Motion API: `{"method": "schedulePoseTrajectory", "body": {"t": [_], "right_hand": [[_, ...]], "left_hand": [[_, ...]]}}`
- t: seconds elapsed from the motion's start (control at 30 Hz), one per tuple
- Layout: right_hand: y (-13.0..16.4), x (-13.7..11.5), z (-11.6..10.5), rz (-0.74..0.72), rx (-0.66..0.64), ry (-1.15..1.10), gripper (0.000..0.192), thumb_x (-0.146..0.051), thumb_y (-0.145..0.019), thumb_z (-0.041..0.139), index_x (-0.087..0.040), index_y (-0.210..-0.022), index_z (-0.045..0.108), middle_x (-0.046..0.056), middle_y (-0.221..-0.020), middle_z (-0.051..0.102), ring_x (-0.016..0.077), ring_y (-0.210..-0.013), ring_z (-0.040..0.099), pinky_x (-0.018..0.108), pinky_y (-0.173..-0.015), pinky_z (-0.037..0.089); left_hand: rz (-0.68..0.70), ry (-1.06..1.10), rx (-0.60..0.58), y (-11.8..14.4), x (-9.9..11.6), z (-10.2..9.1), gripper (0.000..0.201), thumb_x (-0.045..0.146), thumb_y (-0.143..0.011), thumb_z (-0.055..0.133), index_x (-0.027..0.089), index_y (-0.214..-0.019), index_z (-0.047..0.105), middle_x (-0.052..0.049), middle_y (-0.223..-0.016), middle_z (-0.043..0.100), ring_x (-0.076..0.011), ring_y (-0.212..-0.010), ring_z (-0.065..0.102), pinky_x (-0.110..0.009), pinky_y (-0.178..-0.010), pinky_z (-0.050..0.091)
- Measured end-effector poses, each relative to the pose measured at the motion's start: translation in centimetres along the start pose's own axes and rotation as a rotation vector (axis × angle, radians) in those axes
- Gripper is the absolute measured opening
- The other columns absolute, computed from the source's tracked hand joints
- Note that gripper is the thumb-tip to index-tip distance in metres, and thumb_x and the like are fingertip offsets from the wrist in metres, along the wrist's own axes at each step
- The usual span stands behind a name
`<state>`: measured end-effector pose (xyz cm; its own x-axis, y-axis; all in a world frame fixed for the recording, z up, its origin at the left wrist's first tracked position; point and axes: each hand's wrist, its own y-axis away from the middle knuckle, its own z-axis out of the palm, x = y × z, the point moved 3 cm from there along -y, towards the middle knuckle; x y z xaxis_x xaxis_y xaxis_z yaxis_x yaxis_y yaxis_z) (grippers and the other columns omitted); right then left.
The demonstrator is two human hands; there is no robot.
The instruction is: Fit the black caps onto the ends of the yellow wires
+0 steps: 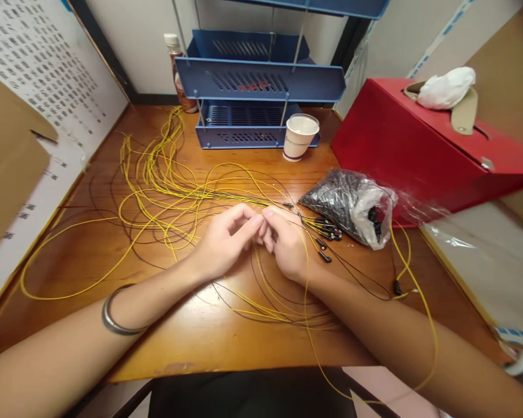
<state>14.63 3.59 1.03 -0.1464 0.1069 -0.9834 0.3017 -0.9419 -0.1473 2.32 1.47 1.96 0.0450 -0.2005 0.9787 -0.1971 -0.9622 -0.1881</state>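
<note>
Over the middle of the wooden table, my left hand (226, 238) and my right hand (291, 244) meet at the fingertips, thumbs and fingers pinched. A thin yellow wire (305, 278) runs from my right hand's fingers over its wrist and loops down past the table's front edge. What lies between my left fingertips is too small and covered to make out. Behind and left of the hands spreads a tangle of yellow and dark wires (157, 168). Just right of my right hand lie several black connector ends (331, 231). More wires (265, 313) lie beneath my forearms.
A clear plastic bag of small black parts (340, 200) lies right of the hands. Behind it are a white paper cup (301, 139), a red box (387, 139) and a blue tiered rack (261, 81). A bottle (176, 69) stands beside the rack. Panels enclose both sides.
</note>
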Motion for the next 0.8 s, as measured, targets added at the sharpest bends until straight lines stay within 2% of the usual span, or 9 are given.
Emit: {"method": "schedulePoseTrajectory", "body": {"t": [0.17,0.33,0.47,0.8], "right_hand": [[-0.11,0.69,0.08,0.013,-0.031,-0.029,0.044,-0.033,-0.097,0.043,-0.022,-0.055,0.045,-0.004,-0.046,0.045,0.0086,-0.042,0.037,0.026,-0.046,0.034],[-0.17,0.95,0.08,-0.061,-0.090,-0.030,0.043,-0.029,-0.097,0.046,-0.020,-0.055,0.048,-0.002,-0.058,0.054,0.0094,-0.055,0.051,0.024,-0.056,0.041],[-0.14,0.80,0.07,-0.085,-0.142,-0.057,0.042,-0.027,-0.097,0.044,-0.021,-0.056,0.048,-0.002,-0.059,0.055,0.0104,-0.060,0.055,0.024,-0.060,0.044],[-0.19,0.62,0.10,-0.104,-0.188,-0.063,0.038,-0.021,-0.093,0.044,-0.021,-0.055,0.047,-0.002,-0.058,0.053,0.0102,-0.059,0.053,0.024,-0.062,0.045]], "left_hand": [[0.009,-0.081,0.052,-0.03,0.05,-0.50,0.036,0.045,-0.093,0.066,0.017,-0.071,0.061,0.000,-0.058,0.059,-0.0116,-0.053,0.053,-0.024,-0.053,0.044],[0.038,-0.150,0.092,-0.11,-0.03,-0.81,0.041,0.049,-0.094,0.063,0.018,-0.067,0.060,0.000,-0.055,0.057,-0.0118,-0.052,0.053,-0.025,-0.055,0.043],[0.023,-0.180,0.080,-0.26,0.10,-0.71,0.048,0.053,-0.094,0.062,0.018,-0.062,0.059,0.000,-0.054,0.057,-0.0118,-0.052,0.052,-0.025,-0.055,0.041],[0.034,-0.185,0.053,-0.34,0.21,-0.78,0.050,0.054,-0.094,0.061,0.016,-0.061,0.059,0.000,-0.054,0.058,-0.0108,-0.052,0.053,-0.024,-0.054,0.041]]}}
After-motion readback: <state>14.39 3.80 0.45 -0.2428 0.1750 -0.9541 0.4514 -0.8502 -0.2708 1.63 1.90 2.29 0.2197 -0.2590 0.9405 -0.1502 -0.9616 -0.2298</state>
